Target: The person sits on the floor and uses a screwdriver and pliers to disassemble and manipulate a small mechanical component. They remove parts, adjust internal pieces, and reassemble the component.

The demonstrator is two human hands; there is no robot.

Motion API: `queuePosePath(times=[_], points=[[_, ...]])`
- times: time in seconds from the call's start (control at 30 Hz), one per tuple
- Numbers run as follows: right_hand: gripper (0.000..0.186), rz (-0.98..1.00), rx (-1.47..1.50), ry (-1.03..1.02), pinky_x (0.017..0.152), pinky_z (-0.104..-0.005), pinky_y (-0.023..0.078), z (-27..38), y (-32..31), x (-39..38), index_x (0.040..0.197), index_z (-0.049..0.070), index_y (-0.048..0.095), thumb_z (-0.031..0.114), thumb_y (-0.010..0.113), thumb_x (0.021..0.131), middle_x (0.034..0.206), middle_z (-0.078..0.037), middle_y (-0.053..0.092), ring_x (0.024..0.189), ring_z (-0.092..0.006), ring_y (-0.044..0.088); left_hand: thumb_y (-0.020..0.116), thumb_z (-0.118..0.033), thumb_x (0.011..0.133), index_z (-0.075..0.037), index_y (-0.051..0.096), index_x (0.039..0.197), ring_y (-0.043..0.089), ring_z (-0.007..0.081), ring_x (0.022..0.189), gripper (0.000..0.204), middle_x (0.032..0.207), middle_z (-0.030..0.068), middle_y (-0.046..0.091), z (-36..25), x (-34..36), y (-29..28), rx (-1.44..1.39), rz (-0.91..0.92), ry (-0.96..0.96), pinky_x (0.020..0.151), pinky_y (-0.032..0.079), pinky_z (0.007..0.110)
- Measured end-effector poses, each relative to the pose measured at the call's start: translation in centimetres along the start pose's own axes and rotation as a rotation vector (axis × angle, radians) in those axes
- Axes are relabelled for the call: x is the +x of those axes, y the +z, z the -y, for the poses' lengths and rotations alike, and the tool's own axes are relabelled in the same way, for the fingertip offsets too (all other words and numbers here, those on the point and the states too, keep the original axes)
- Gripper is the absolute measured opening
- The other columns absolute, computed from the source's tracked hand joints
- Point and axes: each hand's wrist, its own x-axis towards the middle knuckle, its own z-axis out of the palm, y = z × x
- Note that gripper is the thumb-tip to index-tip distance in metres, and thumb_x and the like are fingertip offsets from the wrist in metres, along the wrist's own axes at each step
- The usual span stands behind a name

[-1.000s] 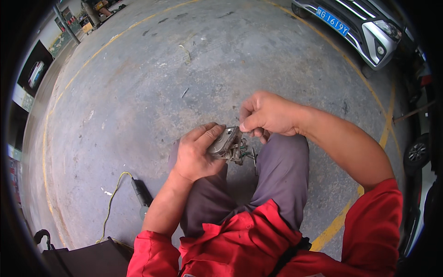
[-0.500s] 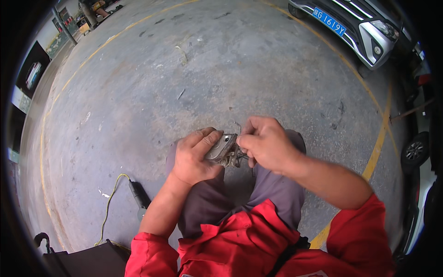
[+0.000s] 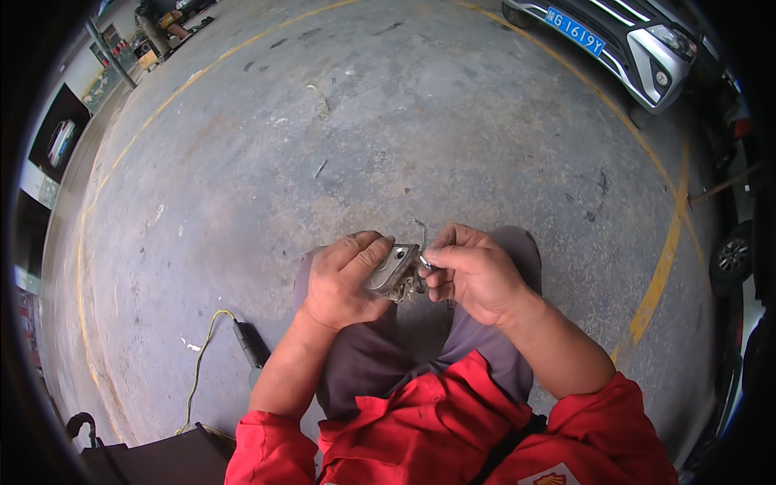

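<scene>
On the floor, left of two legs, lies one black tool. Over the legs, the left hand clasps one metal part by its left side; the right hand pinches what seems one bent rod at the part's right edge.

The scuffed grey floor carries a black tool, yellow cord and small rod.
</scene>
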Motion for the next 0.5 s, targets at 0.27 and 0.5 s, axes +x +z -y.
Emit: queuePosePath(times=[0.27,0.5], points=[[0.011,-0.035,-0.312,-0.304,0.056,-0.0272,0.057,-2.5,1.4,-1.8,0.089,0.002,0.06,-0.001,0.07,0.094,0.083,-0.007,0.068,0.066,-0.0102,0.064,0.077,-0.016,0.058,0.0,0.072,0.11,0.072,0.0344,0.086,0.054,0.103,0.0158,0.071,0.0,-0.4,-0.4,-0.036,0.015,0.087,0.072,0.06,0.04],[0.014,-0.087,-0.237,-0.364,0.057,-0.026,0.056,-4.8,1.0,-3.1,0.101,-0.002,0.059,0.002,0.071,0.096,0.085,-0.006,0.068,0.066,-0.0105,0.064,0.077,-0.017,0.065,0.001,0.072,0.102,0.073,0.0339,0.083,0.042,0.098,0.0154,0.071,0.1,0.4,-0.7,-0.095,0.028,0.209,0.071,0.06,0.04]])
